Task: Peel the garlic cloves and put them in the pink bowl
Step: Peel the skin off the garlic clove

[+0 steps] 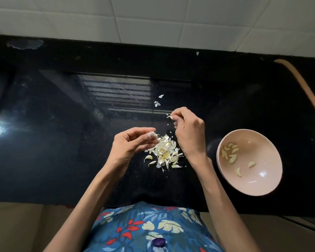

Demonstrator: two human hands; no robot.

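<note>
Garlic cloves (pixel 229 151): roughly nine peeled, in pink bowl (pixel 262 188). Left hand (pixel 129 144) pinches part-peeled clove (pixel 151 134) above skin pile (pixel 165 153); right hand (pixel 187 131) pinches skin flake (pixel 170 116). Pile likely hides more.

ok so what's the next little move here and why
Probably let the right hand drop the strip of skin it pinches onto the pile of peels. The left hand holds a clove at its fingertips. Whether it is fully bare is hard to tell, so the right hand should then pick at it before it goes in the pink bowl.
</note>
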